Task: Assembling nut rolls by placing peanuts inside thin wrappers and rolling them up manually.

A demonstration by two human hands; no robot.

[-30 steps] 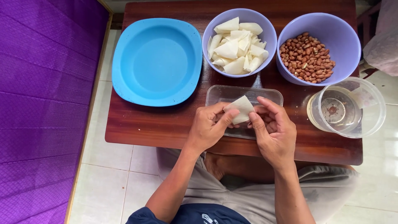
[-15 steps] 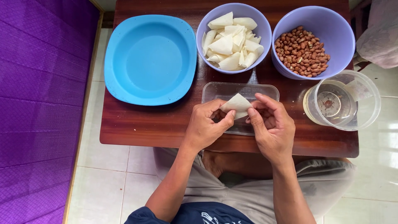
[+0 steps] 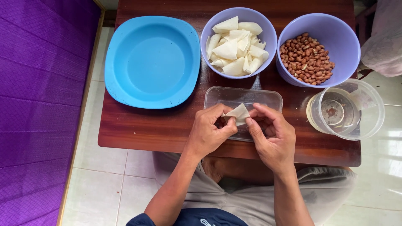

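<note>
- Head view: I see my left hand [image 3: 209, 134] and right hand [image 3: 272, 138] meeting over a clear tray [image 3: 243, 98] at the near middle of the desk [image 3: 146, 129].
- Between them sits a small pale wrapper [image 3: 238, 114], folded to a triangle, held just above the tray.
- Left fingers [image 3: 228, 127] are closed on the wrapper's left edge, thumb and forefinger pinching it; the rest are curled in.
- Right fingers [image 3: 251, 123] are pinched on its right edge, the others loosely bent, holding nothing else.
- At 12 o'clock from the hands stands a lilac bowl of wrappers [image 3: 238, 42], piled with the same pale folded pieces.
- At 1 o'clock is the bowl of peanuts [image 3: 318, 48], touching the first bowl.
- At 3 o'clock a clear tub [image 3: 345, 109] holds a little water, I think.
- At 10 o'clock lies a blue plate [image 3: 151, 62], bare.
- I judge the wrapper light, thin and limp, quick to tear or unfold; best held by the folded edges with soft fingertip pressure, never at the centre.
</note>
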